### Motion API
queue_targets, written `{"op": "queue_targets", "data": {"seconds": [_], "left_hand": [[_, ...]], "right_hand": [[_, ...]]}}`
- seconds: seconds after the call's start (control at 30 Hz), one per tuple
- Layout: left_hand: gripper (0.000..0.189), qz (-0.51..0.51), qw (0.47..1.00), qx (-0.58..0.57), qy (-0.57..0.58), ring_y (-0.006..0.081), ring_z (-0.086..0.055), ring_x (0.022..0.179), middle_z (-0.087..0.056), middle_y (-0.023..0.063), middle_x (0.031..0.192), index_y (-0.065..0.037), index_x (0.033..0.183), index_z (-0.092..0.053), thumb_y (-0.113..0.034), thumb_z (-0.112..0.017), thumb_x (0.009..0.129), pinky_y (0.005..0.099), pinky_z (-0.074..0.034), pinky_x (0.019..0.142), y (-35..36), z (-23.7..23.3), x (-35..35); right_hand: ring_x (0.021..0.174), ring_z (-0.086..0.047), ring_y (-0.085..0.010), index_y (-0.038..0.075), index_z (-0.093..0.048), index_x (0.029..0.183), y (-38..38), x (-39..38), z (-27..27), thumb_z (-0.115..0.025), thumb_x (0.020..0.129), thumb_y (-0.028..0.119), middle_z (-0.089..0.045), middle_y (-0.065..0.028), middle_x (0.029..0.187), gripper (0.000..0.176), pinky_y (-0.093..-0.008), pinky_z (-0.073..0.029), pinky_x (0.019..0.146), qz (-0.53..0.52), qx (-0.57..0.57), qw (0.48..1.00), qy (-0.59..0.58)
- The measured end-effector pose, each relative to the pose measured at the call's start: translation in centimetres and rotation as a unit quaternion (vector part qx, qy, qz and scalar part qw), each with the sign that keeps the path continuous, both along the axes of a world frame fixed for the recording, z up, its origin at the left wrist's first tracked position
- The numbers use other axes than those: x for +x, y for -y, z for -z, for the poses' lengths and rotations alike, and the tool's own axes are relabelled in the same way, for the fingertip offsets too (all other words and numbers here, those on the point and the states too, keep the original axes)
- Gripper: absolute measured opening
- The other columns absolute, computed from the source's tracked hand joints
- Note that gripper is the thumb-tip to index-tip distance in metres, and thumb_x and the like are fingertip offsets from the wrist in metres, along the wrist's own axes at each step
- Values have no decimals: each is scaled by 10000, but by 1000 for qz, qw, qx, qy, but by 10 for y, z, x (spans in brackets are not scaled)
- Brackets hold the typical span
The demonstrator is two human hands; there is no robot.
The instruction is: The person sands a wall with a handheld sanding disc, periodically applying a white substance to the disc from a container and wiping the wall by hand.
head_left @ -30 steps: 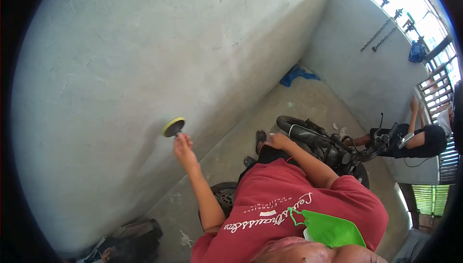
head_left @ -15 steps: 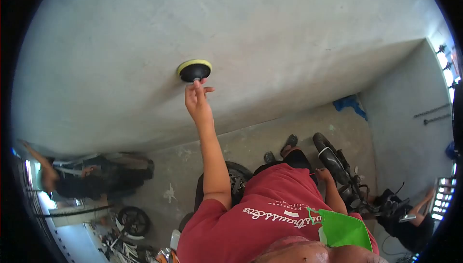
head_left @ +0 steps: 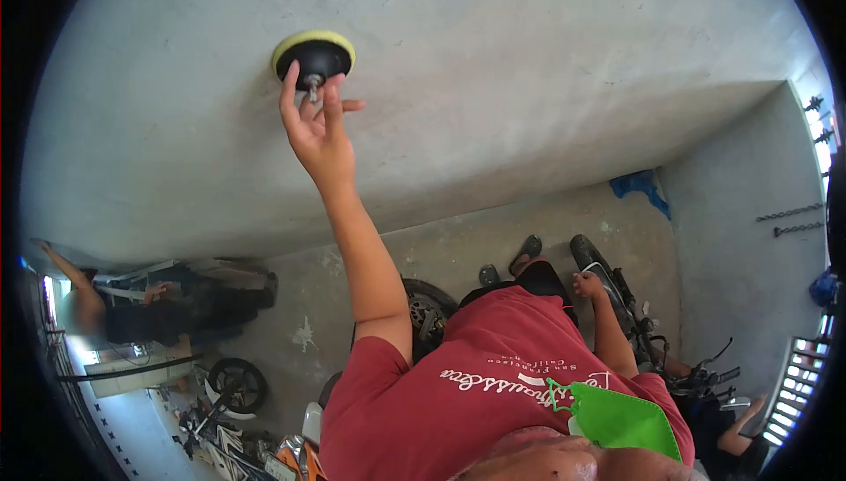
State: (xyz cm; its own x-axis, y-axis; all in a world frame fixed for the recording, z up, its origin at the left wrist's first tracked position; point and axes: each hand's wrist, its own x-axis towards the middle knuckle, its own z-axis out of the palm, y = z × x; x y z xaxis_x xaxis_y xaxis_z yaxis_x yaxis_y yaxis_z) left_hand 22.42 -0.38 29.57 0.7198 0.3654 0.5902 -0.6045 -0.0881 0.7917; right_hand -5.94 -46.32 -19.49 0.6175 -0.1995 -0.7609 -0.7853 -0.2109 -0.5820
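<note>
My left hand (head_left: 322,133) reaches up to a round sanding pad (head_left: 315,59) that rests against the grey wall (head_left: 493,67). The pad has a black domed back, a yellow rim and a short metal shank (head_left: 313,86). My fingers close around the shank and the back of the pad, with one finger stretched off to the side. Beside my thigh, my right hand (head_left: 589,283) hangs low with its fingers curled, and nothing shows in it.
A motorcycle (head_left: 617,305) stands at my right, and a wheel (head_left: 432,309) is by my left side. Another motorcycle (head_left: 233,393) is at the lower left. One person (head_left: 141,313) reaches to the wall at far left; another (head_left: 727,437) is at far right. Blue cloth (head_left: 641,188) lies in the corner.
My left hand and the sanding pad have moved up and left along the wall. More of my fingers now show around the shank. My right hand has risen slightly.
</note>
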Motion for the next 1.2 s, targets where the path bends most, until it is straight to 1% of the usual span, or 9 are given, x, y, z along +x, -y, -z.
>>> {"op": "queue_targets", "data": {"seconds": [0.1,0.27,0.5,0.6,0.67,0.73,0.83,0.93,1.2], "left_hand": [[316,-54,996,68,-23,130,-669,766,-664,151,989,-31,1242,-603,-90,-631,933,238,-564,515,-1,-20,6],[316,-130,982,128,38,106,-625,622,-686,134,960,-16,1227,-614,-40,-640,913,224,-520,435,-10,31,21],[404,-260,947,178,-65,171,-647,889,-696,80,1082,-52,1197,-650,2,-742,807,278,-484,680,-7,205,4],[393,-281,943,179,11,190,-568,759,-645,62,902,-63,1144,-667,-36,-776,767,325,-483,700,-10,217,14],[427,-298,932,194,62,220,-582,754,-639,77,873,-101,1139,-672,-91,-807,734,342,-495,708,-15,186,26],[432,-322,919,205,100,232,-565,721,-630,55,837,-131,1140,-675,-108,-808,730,359,-462,674,-17,126,32],[411,-387,880,238,140,221,-544,740,-612,12,793,-162,1145,-671,-232,-787,757,357,-388,682,-24,30,35],[404,-376,880,239,166,220,-539,738,-614,2,785,-153,1129,-656,-178,-789,749,370,-392,691,-32,-15,39],[432,-364,895,247,68,263,-566,790,-630,49,861,-155,1165,-633,-144,-779,758,402,-416,715,-28,101,20]], "right_hand": [[574,-624,-160,6,-649,993,12,-13,15,-635,915,346,-653,-64,741,350,-291,-482,498,-33,-21,998,-40],[571,-609,-153,10,-642,869,14,-30,34,-623,921,353,-640,-70,674,347,-313,-484,522,-51,-63,996,-45],[541,-602,-201,20,-653,714,24,-33,59,-556,928,421,-614,-76,587,465,-378,-484,543,-124,-25,990,59],[564,-637,-255,39,-674,728,40,-30,76,-522,941,421,-657,-112,652,463,-398,-503,560,-393,-171,858,283],[660,-621,-379,121,-644,915,91,-27,173,-648,753,311,-641,-176,732,250,-510,-495,581,-578,-249,726,275],[662,-646,-327,91,-652,923,77,-14,161,-525,907,326,-667,-115,744,268,-493,-510,597,-179,-104,978,-23],[595,-634,-258,78,-638,936,70,26,116,-473,955,349,-671,-80,764,318,-438,-514,545,-94,122,976,-153],[575,-630,-229,56,-629,926,51,58,83,-497,961,344,-659,-77,732,318,-396,-503,516,-135,65,983,-107],[560,-629,-176,8,-632,919,-4,96,30,-528,963,330,-657,-77,701,341,-326,-482,476,-156,-9,988,-17]]}}
